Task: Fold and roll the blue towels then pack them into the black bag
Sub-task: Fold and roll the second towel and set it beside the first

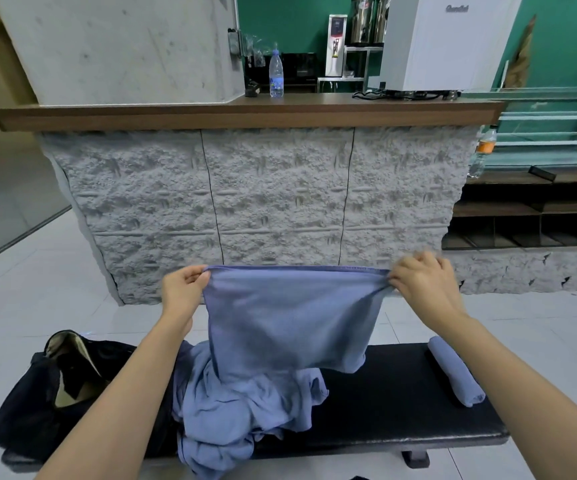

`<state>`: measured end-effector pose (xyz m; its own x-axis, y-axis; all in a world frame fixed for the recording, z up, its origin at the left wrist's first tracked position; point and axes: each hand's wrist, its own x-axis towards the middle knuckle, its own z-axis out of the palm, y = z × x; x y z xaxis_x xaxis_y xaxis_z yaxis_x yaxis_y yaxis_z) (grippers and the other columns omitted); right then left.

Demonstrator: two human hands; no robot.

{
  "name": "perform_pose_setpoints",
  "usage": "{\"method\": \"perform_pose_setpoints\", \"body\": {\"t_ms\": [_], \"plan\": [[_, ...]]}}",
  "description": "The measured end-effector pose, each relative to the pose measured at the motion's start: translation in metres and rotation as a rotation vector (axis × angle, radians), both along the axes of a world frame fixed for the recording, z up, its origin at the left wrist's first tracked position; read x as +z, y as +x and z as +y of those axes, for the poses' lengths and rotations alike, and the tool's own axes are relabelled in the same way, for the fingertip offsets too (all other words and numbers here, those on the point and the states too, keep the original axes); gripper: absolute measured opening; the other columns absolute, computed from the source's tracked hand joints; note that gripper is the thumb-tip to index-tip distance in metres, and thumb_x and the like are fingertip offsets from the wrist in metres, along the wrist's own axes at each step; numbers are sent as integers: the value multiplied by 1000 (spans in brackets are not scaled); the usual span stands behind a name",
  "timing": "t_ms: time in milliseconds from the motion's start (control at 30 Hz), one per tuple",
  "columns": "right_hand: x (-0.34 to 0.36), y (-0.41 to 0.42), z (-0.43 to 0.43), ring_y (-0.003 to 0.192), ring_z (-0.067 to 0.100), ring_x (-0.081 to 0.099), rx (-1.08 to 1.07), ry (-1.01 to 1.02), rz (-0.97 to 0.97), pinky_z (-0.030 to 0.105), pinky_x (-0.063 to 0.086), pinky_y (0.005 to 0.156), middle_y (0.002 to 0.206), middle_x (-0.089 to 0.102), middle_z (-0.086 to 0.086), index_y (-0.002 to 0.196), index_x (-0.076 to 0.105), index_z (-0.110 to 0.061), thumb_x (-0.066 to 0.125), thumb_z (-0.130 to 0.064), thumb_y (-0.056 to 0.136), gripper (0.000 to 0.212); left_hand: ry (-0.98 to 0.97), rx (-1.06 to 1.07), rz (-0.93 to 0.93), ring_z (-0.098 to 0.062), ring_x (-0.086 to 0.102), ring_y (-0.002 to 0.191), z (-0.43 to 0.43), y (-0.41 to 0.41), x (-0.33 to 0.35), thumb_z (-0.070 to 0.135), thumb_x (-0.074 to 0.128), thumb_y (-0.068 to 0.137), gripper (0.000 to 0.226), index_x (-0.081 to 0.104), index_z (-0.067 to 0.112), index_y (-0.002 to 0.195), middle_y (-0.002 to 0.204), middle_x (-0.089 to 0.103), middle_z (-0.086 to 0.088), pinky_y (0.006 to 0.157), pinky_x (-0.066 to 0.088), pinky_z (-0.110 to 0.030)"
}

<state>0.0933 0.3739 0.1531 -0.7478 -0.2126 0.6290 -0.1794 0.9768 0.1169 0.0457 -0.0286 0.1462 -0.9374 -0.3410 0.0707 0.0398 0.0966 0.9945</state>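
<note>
- Your left hand [183,289] and right hand [418,278] each pinch a top corner of the blue towel [290,317], mid-frame, probably already doubled.
- Next, lay it on the bench [384,403] to fold.

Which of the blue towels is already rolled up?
The rolled towel at the right end of the black bench, a tight cylinder lying alone. The held towel hangs spread between the left hand and right hand; the pile is crumpled.

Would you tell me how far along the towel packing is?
Done: one rolled blue towel on the black padded bench. In hand: left hand and right hand hold a spread blue towel by its top corners. Left: the crumpled blue towel pile, and packing the open black bag.
</note>
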Motion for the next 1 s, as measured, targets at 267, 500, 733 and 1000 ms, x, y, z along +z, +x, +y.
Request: {"method": "perform_pose_setpoints", "body": {"t_ms": [267,500,733,1000], "plan": [[-7,5,-7,86,21,59,-224,-275,-554,33,47,71,88,66,-1,88,71,-21,59,-31,91,16,-19,12,-64,-20,56,88,4,3,-10,0,60,89,18,65,-2,106,99,66,-13,82,45,-31],[41,-9,-30,76,18,61,-16,-578,-206,34,52,70,84,71,2,87,75,-16,69,-22,85,9,22,12,192,-9,60,84,20,3,33,4,59,90,14,67,12,99,92,67,0,74,47,-20],[-30,-2,-16,81,29,63,-363,-340,-686,29,39,57,87,69,11,85,72,-7,61,-21,87,18,-117,60,-34,-20,57,90,15,2,-21,-3,61,87,21,68,0,106,105,67,-17,81,44,-30],[0,-10,-1,71,15,54,-123,-658,-583,12,34,55,74,62,3,84,74,-5,70,-15,84,10,-42,12,0,-5,50,68,6,-14,3,-4,56,90,20,62,-4,109,76,57,3,58,43,-6]]}}
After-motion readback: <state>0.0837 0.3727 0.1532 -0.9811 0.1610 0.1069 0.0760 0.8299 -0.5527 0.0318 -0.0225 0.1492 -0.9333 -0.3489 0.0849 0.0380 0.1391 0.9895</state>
